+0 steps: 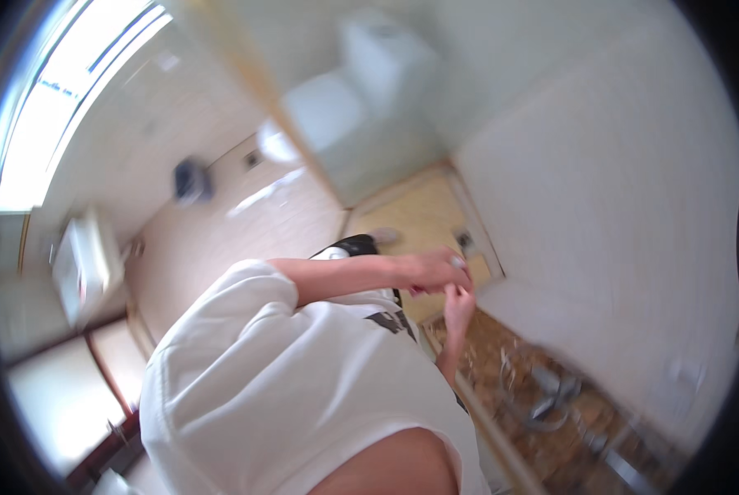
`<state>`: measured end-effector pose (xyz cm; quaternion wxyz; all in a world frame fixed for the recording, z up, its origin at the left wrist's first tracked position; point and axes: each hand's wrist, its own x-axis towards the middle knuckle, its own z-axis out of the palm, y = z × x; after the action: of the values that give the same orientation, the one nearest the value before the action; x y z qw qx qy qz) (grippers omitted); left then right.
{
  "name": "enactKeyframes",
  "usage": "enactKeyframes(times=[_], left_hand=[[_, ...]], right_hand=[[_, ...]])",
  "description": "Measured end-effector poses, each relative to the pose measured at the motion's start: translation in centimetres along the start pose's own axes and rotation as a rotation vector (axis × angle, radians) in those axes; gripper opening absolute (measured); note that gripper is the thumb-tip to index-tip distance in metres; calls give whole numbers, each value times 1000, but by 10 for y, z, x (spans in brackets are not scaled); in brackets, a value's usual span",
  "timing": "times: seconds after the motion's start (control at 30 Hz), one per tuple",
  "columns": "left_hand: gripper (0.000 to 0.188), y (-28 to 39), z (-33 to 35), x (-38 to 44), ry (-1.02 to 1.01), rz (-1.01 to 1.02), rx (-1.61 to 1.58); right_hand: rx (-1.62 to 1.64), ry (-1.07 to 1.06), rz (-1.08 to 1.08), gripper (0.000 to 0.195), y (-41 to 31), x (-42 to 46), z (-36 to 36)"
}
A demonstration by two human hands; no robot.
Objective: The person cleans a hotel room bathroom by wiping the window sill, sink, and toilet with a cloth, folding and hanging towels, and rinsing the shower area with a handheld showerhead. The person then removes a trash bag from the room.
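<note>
My left hand (437,270) is stretched across in front of my white shirt, fingers curled. A small whitish spot shows at its fingers; blur hides whether it is a ring or a held item. Coming up from below, my right hand (460,307) meets it, fingertips pinched together against the left fingers. Whether anything sits between them cannot be made out. Beneath both hands is a yellowish floor (416,213) with a square drain cover (463,240). One of my feet (383,235) shows past my dark trousers.
A glass partition with a yellowish edge (264,86) stands ahead, a white toilet (326,108) seen through it. Leftward are a dark bin (191,179), a washbasin (87,266) and a window (66,93). A blurred hose and metal fittings (549,396) appear over brown patterned flooring at right.
</note>
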<state>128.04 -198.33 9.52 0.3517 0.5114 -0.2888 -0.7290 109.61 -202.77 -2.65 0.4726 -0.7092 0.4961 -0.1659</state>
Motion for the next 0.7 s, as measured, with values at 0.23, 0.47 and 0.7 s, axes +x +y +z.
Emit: enactKeyframes(times=[0.23, 0.47, 0.7], left_hand=[[22, -62, -9, -80, 290, 62, -174], [18, -85, -37, -121, 553, 256, -422], [16, -123, -74, -203, 685, 298, -540]], right_hand=[[-161, -594, 168, 16, 74, 27, 46], [-194, -664, 603, 13, 161, 16, 33], [-190, -556, 755, 12, 212, 39, 69]])
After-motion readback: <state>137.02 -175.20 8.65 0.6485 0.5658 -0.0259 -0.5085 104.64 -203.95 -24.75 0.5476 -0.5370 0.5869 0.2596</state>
